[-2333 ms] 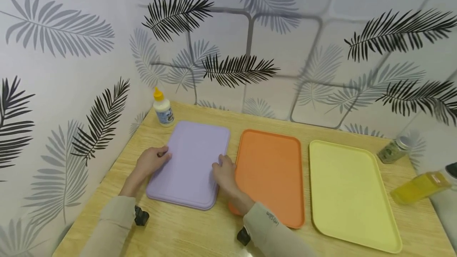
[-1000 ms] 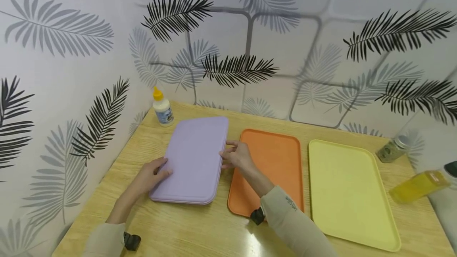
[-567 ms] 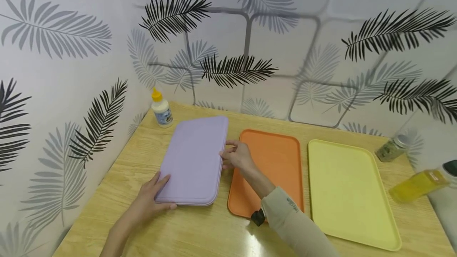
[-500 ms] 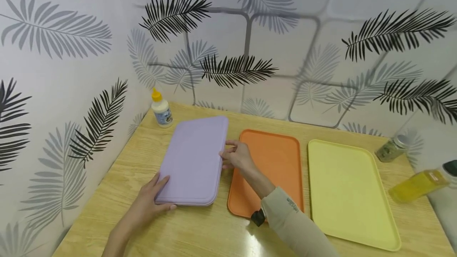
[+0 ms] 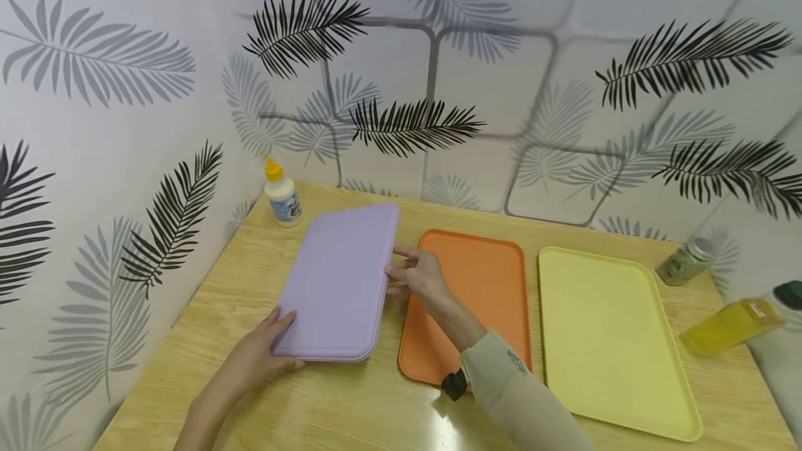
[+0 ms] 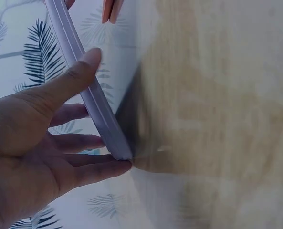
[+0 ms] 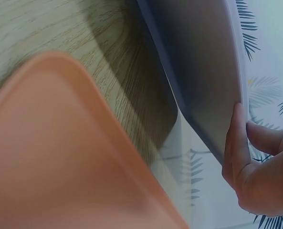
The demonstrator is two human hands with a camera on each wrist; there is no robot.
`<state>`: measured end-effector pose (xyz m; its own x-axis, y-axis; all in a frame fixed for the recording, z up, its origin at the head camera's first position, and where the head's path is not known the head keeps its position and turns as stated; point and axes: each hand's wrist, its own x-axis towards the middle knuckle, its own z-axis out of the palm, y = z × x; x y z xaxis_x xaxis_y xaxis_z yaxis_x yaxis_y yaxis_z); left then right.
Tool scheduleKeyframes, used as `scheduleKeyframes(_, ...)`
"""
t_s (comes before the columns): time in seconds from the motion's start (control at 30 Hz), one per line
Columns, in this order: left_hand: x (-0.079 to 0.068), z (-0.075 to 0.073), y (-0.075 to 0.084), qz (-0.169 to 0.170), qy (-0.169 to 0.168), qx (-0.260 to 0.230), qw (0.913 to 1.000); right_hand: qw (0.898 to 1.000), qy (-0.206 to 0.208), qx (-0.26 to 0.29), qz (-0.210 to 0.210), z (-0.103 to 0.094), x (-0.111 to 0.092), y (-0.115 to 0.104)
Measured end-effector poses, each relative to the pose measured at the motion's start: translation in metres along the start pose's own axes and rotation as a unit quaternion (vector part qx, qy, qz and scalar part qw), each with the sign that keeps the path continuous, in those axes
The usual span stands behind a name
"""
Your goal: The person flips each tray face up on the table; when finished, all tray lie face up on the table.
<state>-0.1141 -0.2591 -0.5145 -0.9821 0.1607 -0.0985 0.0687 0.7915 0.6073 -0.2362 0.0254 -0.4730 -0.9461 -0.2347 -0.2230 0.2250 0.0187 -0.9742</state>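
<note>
A purple tray (image 5: 338, 277) is tilted at the table's left side, bottom face up, its right edge raised. My right hand (image 5: 422, 278) pinches that raised edge, thumb on top and fingers underneath. In the right wrist view the tray's shaded underside (image 7: 203, 62) shows beside the fingers. At the near left corner my left hand (image 5: 253, 353) holds the tray, its thumb along the front edge and its fingers at the left side. The left wrist view has the thumb (image 6: 72, 78) lying across the purple rim, with the other fingers behind it.
Right of the purple tray lie an orange tray (image 5: 482, 298) and a yellow tray (image 5: 608, 339). A white glue bottle (image 5: 283, 199) with a yellow cap stands behind it, near the wall. At the table's right are a small jar (image 5: 686, 262) and a bottle of yellow liquid (image 5: 729, 327).
The tray lay flat at first; its right edge has since come up in my right hand. My left hand has slid from the left side down to the near corner. Lately both hold still.
</note>
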Motion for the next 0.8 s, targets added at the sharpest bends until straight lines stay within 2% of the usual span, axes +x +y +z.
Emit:
scheduleKeyframes(0.17, 0.004, -0.004, 0.001, 0.022, -0.005, 0.020, 0.9995, 1.000, -0.004, 0.019, -0.001, 0.000, -0.001, -0.002)
scheduleKeyframes(0.43, 0.002, -0.008, -0.004, 0.044, 0.002, 0.005, 0.9990, 0.999, -0.007, 0.040, -0.013, 0.005, -0.004, -0.010)
scheduleKeyframes(0.53, 0.000, -0.008, -0.004, 0.042, 0.007, -0.009, 0.9990, 0.998, -0.016, 0.044, -0.029, 0.006, -0.006, -0.014)
scheduleKeyframes(0.63, -0.005, -0.007, -0.002, 0.027, 0.003, -0.028, 0.9992, 0.998, -0.023, 0.047, -0.038, 0.008, -0.007, -0.018)
scheduleKeyframes(0.8, -0.013, -0.007, 0.006, 0.022, -0.005, -0.043, 0.9988, 0.997, -0.027, 0.056, -0.042, 0.012, -0.013, -0.025)
